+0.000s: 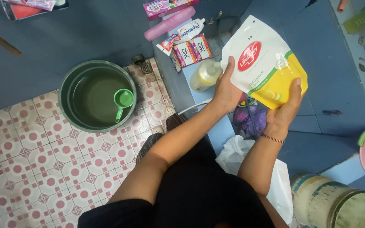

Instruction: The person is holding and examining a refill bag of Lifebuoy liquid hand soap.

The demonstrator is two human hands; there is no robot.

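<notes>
**Refill pouch held up in both hands over a blue ledge**

The refill pouch (pixel 262 59), white above and yellow below with a red oval mark, is tilted in the air over the ledge (pixel 216 131), gripped at its lower edge by both hands; its contents cannot be seen. The left hand (pixel 226 88) clasps the pouch's left edge, thumb lying up across the white front. The right hand (pixel 284 112) closes on the yellow bottom corner, thumb on the front, a thin cord bracelet on the wrist. Both forearms reach forward from a dark lap.

Nearest, at lower right, stands a worn round tin (pixel 339 202) with a pale lid. A crumpled white plastic bag (pixel 237 152) lies between the arms, and a purple bag (pixel 248 120) sits just beyond it, under the pouch.

Farther left, a green basin (pixel 66 90) rests on the pink-and-white patterned floor tiles (pixel 43 160). It holds water, and a small green dipper (pixel 122 101) floats in it. A floor drain (pixel 145 66) sits just past the basin.

On the ledge behind the left hand stands a pale yellow bottle (pixel 205 75), with sachets (pixel 191 51), a white tube (pixel 191 29) and a pink case (pixel 170 23) beyond. The walls are painted blue.
</notes>
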